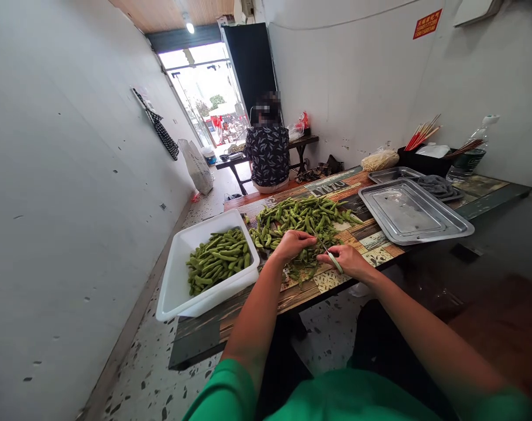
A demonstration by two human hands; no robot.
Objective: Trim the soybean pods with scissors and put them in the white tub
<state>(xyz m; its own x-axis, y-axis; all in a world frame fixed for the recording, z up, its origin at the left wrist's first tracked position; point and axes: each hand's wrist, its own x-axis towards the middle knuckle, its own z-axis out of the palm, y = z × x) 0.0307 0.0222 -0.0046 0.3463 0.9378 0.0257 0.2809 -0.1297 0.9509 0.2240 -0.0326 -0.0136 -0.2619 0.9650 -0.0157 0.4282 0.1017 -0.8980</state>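
Observation:
A heap of green bean pods (303, 219) lies on the patterned table (371, 234). My left hand (292, 244) rests at the near edge of the heap, fingers curled on a pod. Close beside it, my right hand (347, 260) grips green-handled scissors (335, 261) whose blades point toward the left hand. A white plastic tub (173, 280) with several pods (217, 260) in it sits on the table's left end, overhanging the edge.
Two metal trays (412, 213) lie at the right, with chopsticks (424, 135), a black box and a water bottle (470, 155) behind. A seated person (268, 152) faces away at a far table. The white wall runs along the left.

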